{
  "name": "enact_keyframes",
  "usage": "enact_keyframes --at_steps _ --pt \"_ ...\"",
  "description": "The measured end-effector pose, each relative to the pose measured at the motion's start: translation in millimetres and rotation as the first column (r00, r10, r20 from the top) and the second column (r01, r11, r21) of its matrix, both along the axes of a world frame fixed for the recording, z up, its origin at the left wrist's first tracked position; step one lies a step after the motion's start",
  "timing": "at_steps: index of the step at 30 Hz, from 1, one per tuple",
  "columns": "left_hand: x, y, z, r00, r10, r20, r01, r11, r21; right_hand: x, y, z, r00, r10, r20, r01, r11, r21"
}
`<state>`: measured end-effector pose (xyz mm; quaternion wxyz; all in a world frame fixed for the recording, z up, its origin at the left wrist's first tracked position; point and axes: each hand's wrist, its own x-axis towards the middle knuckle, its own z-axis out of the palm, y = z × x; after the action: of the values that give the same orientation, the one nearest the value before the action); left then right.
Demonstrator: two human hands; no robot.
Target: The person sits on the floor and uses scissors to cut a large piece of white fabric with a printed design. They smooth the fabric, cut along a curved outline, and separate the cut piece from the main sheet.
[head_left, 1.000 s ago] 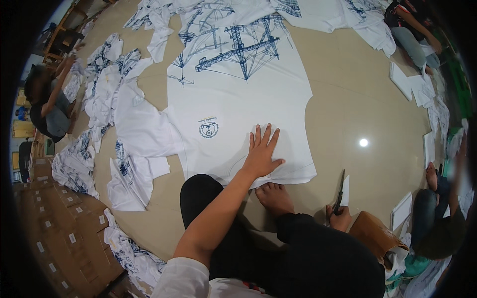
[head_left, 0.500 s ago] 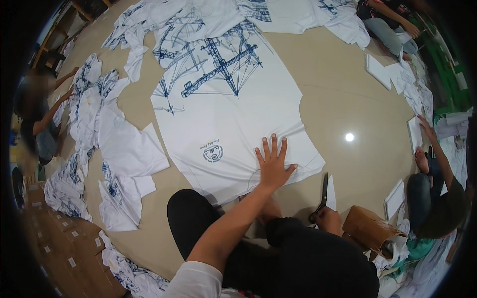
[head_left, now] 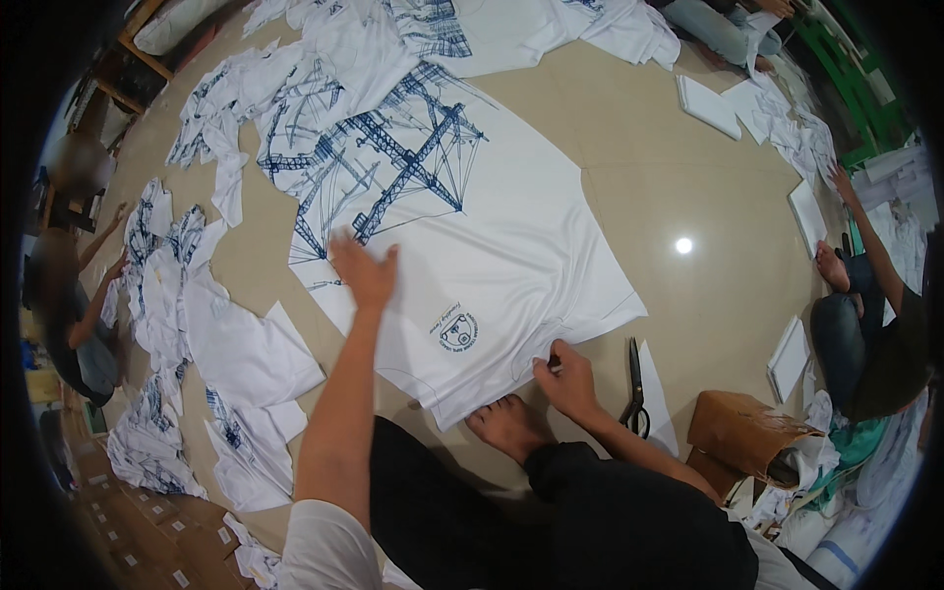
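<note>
A white fabric panel (head_left: 531, 236) with a dark blue crane-like line drawing and a small round emblem lies in front of me on the floor. My left hand (head_left: 366, 270) rests on its left part, fingers stretched out and slightly blurred. At the near right edge my right hand (head_left: 568, 382) is closed in a pinch on the cloth, where folds gather; a small dark spot between the fingers cannot be made out. Black-handled scissors (head_left: 637, 393) lie right of that hand, beside a narrow white pointed strip (head_left: 656, 393). My bare foot (head_left: 509, 425) is at the panel's near edge.
Heaps of printed white cloth (head_left: 162, 265) lie to the left and beyond the panel. A brown cardboard box (head_left: 737, 433) stands at the near right. White stacks (head_left: 789, 359) lie farther right, by a seated person (head_left: 885, 364). Another person (head_left: 64, 295) reaches toward cloth at the left.
My right hand has left the scissors and closed on the panel's near edge. My left hand has moved left and farther away. The panel has turned slightly and creased.
</note>
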<state>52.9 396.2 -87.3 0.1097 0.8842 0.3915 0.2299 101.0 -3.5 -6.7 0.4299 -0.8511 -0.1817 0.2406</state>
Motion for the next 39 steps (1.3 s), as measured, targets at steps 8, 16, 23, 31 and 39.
enact_keyframes --at_steps 8,16,23,31,39 --pt "-108 -42 53 0.812 -0.138 -0.567 0.068 0.987 -0.142 116 -10 -2 0.811 -0.232 -0.537 0.554 0.599 0.578" --pt "-124 -82 109 0.962 -0.003 -0.273 -0.065 0.968 -0.243 188 -32 -14 0.905 -0.422 -0.053 0.423 0.906 -0.002" --pt "-225 -21 37 0.911 0.246 -0.331 -0.295 0.949 -0.107 120 -49 -26 0.941 -0.227 0.252 0.271 0.950 -0.157" --pt "-241 -46 85 0.911 0.349 0.221 -0.092 0.693 -0.715 131 -42 39 0.784 -0.202 -0.587 0.391 0.895 0.214" --pt "-272 71 128 0.589 0.624 0.513 0.401 0.326 -0.856 259 73 64 0.846 -0.173 -0.504 0.407 0.820 0.402"
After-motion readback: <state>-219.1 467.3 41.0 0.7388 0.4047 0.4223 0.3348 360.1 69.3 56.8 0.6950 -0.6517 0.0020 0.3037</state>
